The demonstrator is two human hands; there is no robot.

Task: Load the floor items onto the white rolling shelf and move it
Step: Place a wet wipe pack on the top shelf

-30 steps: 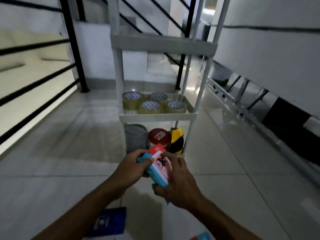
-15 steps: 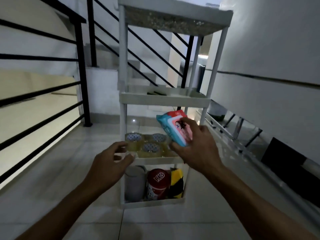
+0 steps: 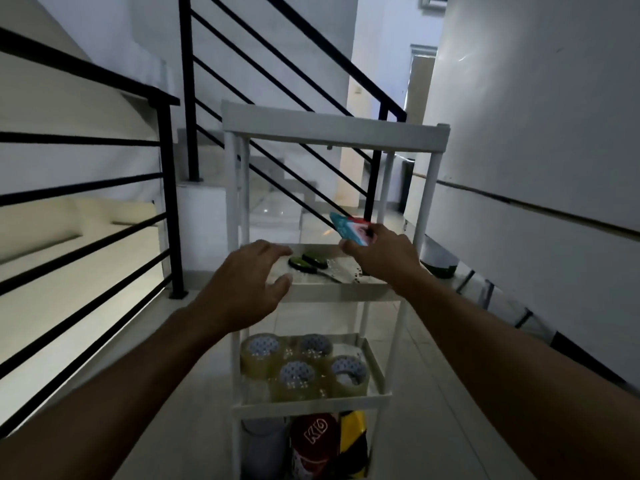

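Note:
The white rolling shelf (image 3: 332, 131) stands in front of me with several tiers. My right hand (image 3: 384, 256) holds a blue and red packet (image 3: 350, 230) above the second tier from the top. On that tier lie green-handled scissors (image 3: 308, 263). My left hand (image 3: 249, 285) hovers at that tier's front left edge, fingers spread and holding nothing. The tier below carries several tape rolls (image 3: 294, 374). On the lowest tier stand a grey roll (image 3: 261, 448), a red can (image 3: 313, 445) and a yellow and black roll (image 3: 353, 441).
A black stair railing (image 3: 166, 188) runs along my left and up the staircase behind the shelf. A white wall (image 3: 536, 133) closes the right side, with a folded metal frame (image 3: 491, 292) on the floor along it. Tiled floor (image 3: 180, 410) lies around the shelf.
The view has risen from the floor to the upper tiers. My right hand carried the packet up from the tape tier to the scissors tier. My left hand let go and reached toward the same tier.

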